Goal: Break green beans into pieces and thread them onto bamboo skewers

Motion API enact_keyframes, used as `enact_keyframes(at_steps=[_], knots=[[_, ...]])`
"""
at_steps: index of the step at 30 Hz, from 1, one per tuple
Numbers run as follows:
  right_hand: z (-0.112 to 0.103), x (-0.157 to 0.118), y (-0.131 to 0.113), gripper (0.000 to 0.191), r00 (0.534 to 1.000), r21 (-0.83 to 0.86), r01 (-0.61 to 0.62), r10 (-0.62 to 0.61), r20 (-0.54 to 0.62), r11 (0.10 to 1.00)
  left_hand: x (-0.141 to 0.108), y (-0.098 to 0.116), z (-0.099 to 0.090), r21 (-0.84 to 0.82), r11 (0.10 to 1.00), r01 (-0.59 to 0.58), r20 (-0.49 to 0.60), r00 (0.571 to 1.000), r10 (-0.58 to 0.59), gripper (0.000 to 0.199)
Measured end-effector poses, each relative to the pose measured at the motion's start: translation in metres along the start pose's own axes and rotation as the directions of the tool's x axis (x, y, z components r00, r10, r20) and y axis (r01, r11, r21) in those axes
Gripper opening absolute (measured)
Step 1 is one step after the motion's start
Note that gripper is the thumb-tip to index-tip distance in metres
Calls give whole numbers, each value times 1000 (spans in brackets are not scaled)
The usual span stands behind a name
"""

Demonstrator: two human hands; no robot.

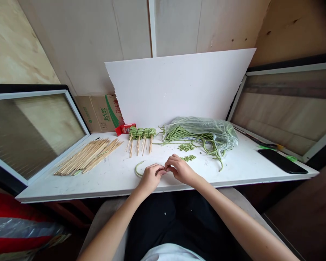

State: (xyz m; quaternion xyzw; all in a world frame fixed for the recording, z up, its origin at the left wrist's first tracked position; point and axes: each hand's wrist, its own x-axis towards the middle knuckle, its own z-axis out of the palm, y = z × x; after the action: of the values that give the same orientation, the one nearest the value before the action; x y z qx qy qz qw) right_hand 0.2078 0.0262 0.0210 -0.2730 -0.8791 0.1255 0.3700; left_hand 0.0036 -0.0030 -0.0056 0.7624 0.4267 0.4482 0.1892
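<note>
Bean, long and green, curves over the white table just left of my left hand, its near end running in under my fingers. I have that hand curled closed, thumb against fingertips, on the bean. My right hand meets it tip to tip, also closed in a pinch; whatever sits between its fingertips is too small for me to tell. Just beyond my right hand lies a row of cut pieces, with a loose heap behind it. Farther back sprawls a clear plastic bag of long beans, some spilling out. To its left, skewers threaded with green pieces lie near a red box. Bare sticks cover the table's left side; a black phone rests toward the right end.
</note>
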Motion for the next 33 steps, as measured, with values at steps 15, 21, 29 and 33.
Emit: enact_keyframes(at_steps=[15,21,29,33], knots=[[-40,-3,48,31,944,45,-252,255,-210,967,5,-11,-6,-173,983,59,21,998,-56,16],[-84,-30,107,24,783,-278,-618,549,-292,735,3,-14,-2,-164,983,82,45,996,-76,22],[-80,-42,119,17,599,-266,-801,719,-353,537,0,-19,1,-149,985,85,99,993,-71,23],[-78,-42,122,36,606,-246,-795,731,-313,554,0,-19,1,-146,985,95,115,990,-79,23]])
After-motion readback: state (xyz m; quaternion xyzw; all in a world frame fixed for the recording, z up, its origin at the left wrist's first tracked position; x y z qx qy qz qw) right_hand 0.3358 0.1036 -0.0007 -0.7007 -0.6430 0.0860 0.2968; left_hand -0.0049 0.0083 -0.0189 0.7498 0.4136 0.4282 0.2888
